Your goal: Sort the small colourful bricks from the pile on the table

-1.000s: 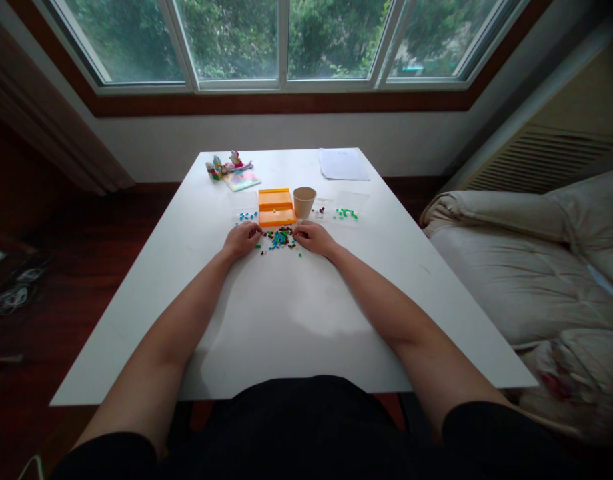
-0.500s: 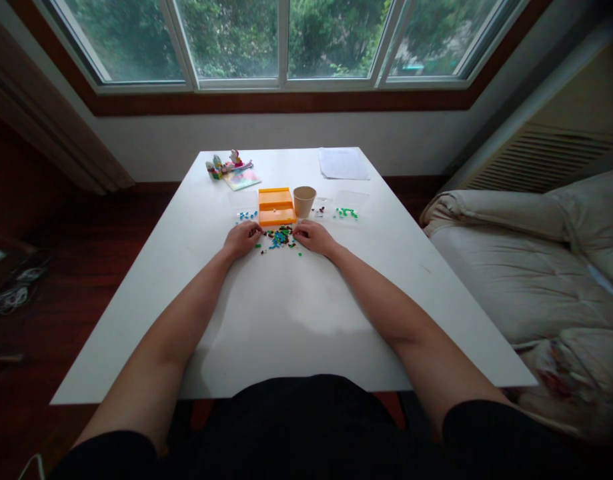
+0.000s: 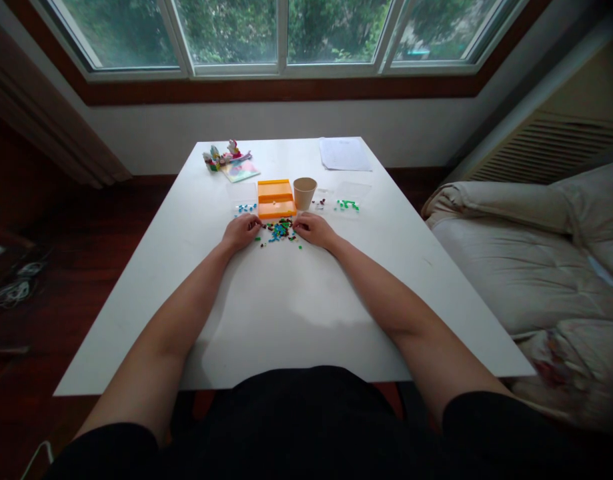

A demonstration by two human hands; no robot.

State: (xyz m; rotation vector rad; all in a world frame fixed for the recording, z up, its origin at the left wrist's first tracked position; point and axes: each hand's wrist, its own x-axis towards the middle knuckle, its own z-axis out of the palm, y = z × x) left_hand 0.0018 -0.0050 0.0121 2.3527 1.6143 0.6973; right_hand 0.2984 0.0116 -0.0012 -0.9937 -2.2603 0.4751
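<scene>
Here, left hand and right hand flanking small bricks

bench white; orange tray, paper cup beside it, paper sheets far right corner, toy figures on colourful card far left, bedding right, window ahead

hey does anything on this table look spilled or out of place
Only the loose pile of small coloured pieces lies scattered on the bare white table, between the left hand and right hand, with strays at its edges. The orange tray and paper cup stand upright behind it. Nothing looks damaged.
</scene>
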